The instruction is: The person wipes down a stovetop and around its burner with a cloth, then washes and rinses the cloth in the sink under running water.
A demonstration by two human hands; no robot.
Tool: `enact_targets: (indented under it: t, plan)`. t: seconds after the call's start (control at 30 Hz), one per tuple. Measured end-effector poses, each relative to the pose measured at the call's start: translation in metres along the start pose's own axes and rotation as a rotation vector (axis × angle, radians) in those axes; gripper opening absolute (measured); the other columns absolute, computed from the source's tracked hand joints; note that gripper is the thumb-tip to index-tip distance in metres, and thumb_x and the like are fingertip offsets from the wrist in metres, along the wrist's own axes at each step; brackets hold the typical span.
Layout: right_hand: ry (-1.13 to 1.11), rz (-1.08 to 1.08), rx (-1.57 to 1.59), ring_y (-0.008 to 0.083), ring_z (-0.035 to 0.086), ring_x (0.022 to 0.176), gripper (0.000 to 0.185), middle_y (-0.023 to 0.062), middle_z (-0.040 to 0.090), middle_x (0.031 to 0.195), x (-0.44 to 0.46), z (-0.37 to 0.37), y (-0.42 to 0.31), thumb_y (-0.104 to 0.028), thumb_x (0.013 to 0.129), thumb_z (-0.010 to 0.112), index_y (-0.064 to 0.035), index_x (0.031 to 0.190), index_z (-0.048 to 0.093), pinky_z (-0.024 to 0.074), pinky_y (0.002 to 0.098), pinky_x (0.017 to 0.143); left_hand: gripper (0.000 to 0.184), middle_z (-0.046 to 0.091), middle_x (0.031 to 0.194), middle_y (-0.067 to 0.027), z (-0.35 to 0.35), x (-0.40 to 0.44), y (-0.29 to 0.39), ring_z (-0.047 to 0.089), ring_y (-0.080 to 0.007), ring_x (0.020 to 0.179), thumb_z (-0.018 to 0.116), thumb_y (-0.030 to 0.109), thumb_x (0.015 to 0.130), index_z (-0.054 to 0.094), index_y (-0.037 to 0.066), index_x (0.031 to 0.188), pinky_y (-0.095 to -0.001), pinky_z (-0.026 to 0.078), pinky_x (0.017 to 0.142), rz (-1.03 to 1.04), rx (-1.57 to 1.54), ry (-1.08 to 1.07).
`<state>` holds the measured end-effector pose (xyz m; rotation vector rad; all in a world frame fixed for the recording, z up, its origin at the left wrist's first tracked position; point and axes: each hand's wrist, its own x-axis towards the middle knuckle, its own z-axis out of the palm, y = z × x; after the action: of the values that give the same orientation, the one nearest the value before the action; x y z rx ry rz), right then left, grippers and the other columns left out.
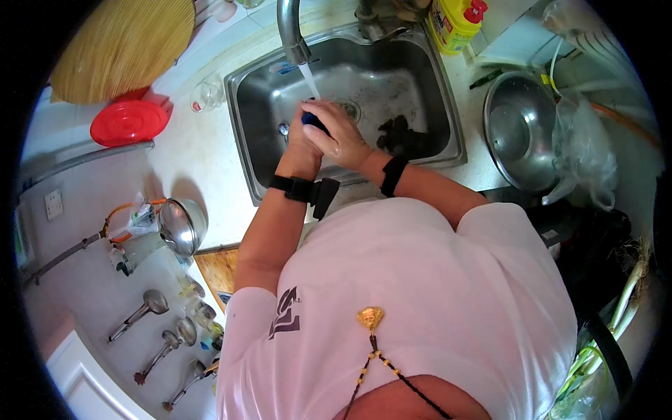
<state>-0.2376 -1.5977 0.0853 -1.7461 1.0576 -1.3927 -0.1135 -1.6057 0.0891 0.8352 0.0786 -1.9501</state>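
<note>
Both hands are together over the steel sink [392, 77], beneath the faucet [294, 42], and a stream of water [309, 80] falls onto or just behind them. A small dark blue object [314, 122] shows between them; what it is cannot be made out. My left hand [302, 143] and my right hand [339, 133] are both closed around it, pressed against each other. Black straps circle both wrists. In the sink, a dark crumpled item [400, 137] lies to the right of the hands, and a small shiny metal item [283, 129] is to their left.
A steel basin [519, 133] stands right of the sink, beside a clear plastic bag [586, 150]. A yellow bottle [451, 26] is at the back right. Left are a red plastic lid [129, 123], a clear glass [203, 97] and a metal pot [183, 226]. Ladles [155, 302] hang lower left.
</note>
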Motion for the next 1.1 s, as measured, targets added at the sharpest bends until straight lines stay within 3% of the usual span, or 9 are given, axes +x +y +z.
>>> enact_targets:
  t: [0.07, 0.1, 0.17, 0.33, 0.57, 0.67, 0.83, 0.93, 1.1]
  plan:
    - [0.005, -0.042, -0.047, 0.0402, 0.056, 0.109, 0.031, 0.0221, 0.061, 0.11, 0.0, 0.004, -0.005, -0.02, 0.088, 0.056, -0.0035, 0.113, 0.062, 0.0431, 0.0453, 0.098, 0.03, 0.063, 0.11, -0.0121, -0.03, 0.022, 0.0, 0.06, -0.0303, 0.104, 0.043, 0.03, 0.098, 0.057, 0.007, 0.114, -0.0496, 0.047, 0.095, 0.025, 0.102, -0.203]
    - [0.009, -0.038, -0.043, 0.0402, 0.056, 0.109, 0.031, 0.0221, 0.061, 0.11, 0.003, 0.001, 0.005, -0.02, 0.088, 0.056, -0.0035, 0.113, 0.062, 0.0431, 0.0453, 0.098, 0.03, 0.063, 0.109, -0.0123, -0.007, 0.014, -0.008, 0.06, -0.0306, 0.104, 0.043, 0.029, 0.098, 0.057, 0.007, 0.114, -0.0484, 0.047, 0.096, 0.04, 0.125, 0.022]
    - [-0.07, 0.362, -0.039, 0.0394, 0.055, 0.111, 0.033, 0.0213, 0.059, 0.114, 0.016, -0.01, 0.033, -0.023, 0.088, 0.059, -0.0043, 0.115, 0.06, 0.0418, 0.0475, 0.099, 0.029, 0.062, 0.114, -0.0149, 0.035, -0.009, -0.01, 0.058, -0.0316, 0.108, 0.04, 0.025, 0.1, 0.055, 0.006, 0.117, -0.0471, 0.045, 0.099, 0.038, 0.18, 0.291]
    - [-0.02, -0.096, -0.13, 0.0404, 0.054, 0.108, 0.031, 0.0211, 0.057, 0.116, -0.004, -0.012, -0.014, -0.025, 0.088, 0.059, -0.0026, 0.109, 0.059, 0.0419, 0.0486, 0.096, 0.032, 0.063, 0.107, -0.0134, 0.024, -0.002, 0.003, 0.059, -0.0322, 0.104, 0.042, 0.034, 0.099, 0.056, 0.009, 0.112, -0.0474, 0.047, 0.096, 0.07, 0.153, 0.249]
    - [-0.065, -0.011, -0.118, 0.0428, 0.055, 0.094, 0.031, 0.0237, 0.059, 0.099, 0.022, -0.002, 0.004, -0.028, 0.091, 0.059, 0.002, 0.096, 0.059, 0.0444, 0.0497, 0.085, 0.03, 0.064, 0.1, -0.0114, 0.024, 0.013, -0.005, 0.063, -0.0286, 0.093, 0.044, 0.035, 0.1, 0.058, 0.009, 0.107, -0.0447, 0.053, 0.084, 0.045, 0.088, 0.305]
    - [-0.072, 0.136, -0.054, 0.0431, 0.055, 0.093, 0.037, 0.0243, 0.06, 0.095, 0.032, -0.002, 0.002, -0.034, 0.093, 0.056, 0.002, 0.097, 0.061, 0.0436, 0.0474, 0.085, 0.029, 0.064, 0.101, -0.0104, 0.012, 0.025, -0.004, 0.063, -0.0283, 0.093, 0.046, 0.032, 0.099, 0.058, 0.008, 0.107, -0.0445, 0.053, 0.083, 0.175, 0.192, 0.142]
    - [-0.081, 0.443, 0.007, 0.0397, 0.061, 0.086, 0.045, 0.0246, 0.064, 0.09, 0.037, 0.002, 0.001, -0.041, 0.093, 0.054, 0.0028, 0.094, 0.065, 0.0467, 0.044, 0.081, 0.031, 0.063, 0.098, -0.0128, 0.012, 0.037, -0.007, 0.064, -0.0298, 0.088, 0.049, 0.033, 0.098, 0.058, 0.005, 0.106, -0.0459, 0.055, 0.076, 0.23, 0.25, 0.324]
    - [-0.091, 0.471, 0.041, 0.0467, 0.061, 0.08, 0.05, 0.0274, 0.063, 0.082, 0.037, 0.002, 0.005, -0.043, 0.092, 0.051, 0.0047, 0.085, 0.065, 0.0469, 0.0499, 0.075, 0.032, 0.062, 0.096, -0.014, 0.034, 0.018, -0.01, 0.064, -0.0301, 0.086, 0.05, 0.033, 0.097, 0.058, 0.003, 0.106, -0.046, 0.054, 0.071, 0.244, 0.329, 0.427]
    - [-0.104, 0.503, 0.08, 0.0419, 0.062, 0.076, 0.048, 0.0245, 0.065, 0.081, 0.032, 0.008, 0.027, -0.042, 0.092, 0.05, 0.0025, 0.09, 0.067, 0.0482, 0.0463, 0.075, 0.036, 0.063, 0.098, -0.0129, 0.017, 0.029, -0.011, 0.064, -0.0286, 0.089, 0.05, 0.034, 0.097, 0.057, 0.002, 0.111, -0.0447, 0.053, 0.072, 0.239, 0.424, 0.432]
